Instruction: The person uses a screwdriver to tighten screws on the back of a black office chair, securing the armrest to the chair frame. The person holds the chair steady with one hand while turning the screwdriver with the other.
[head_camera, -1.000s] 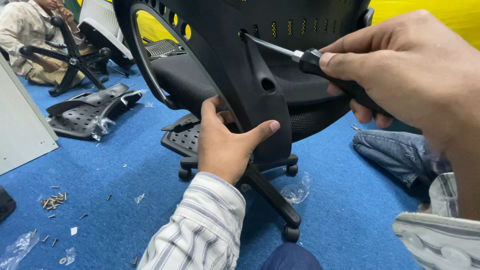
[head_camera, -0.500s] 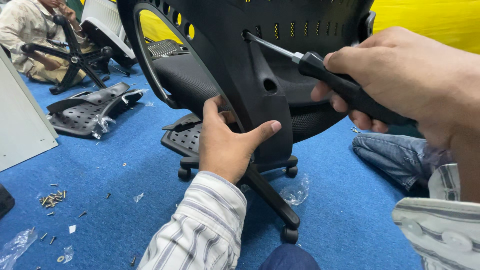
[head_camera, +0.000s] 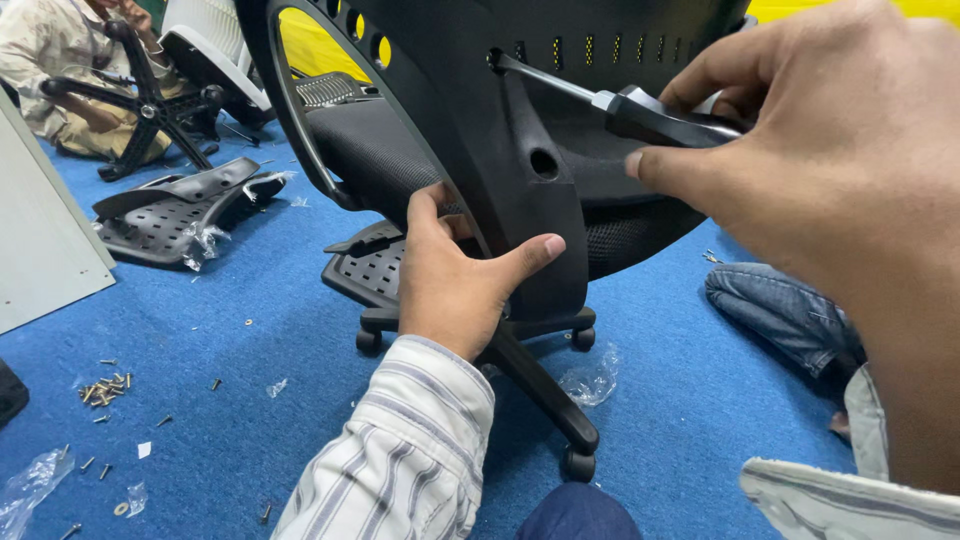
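Right hand (head_camera: 840, 190) grips the screwdriver (head_camera: 640, 110), tip in a hole in the chair back (head_camera: 500, 130). Left hand (head_camera: 460, 280) clamps the back's spine, thumb spread across it. Risk: the tip slips from the screw if the chair rolls on its wheels (head_camera: 580, 462). Blue carpet (head_camera: 250, 380) has loose screws (head_camera: 105, 388); open room on the left, a knee (head_camera: 780, 320) crowds the right.
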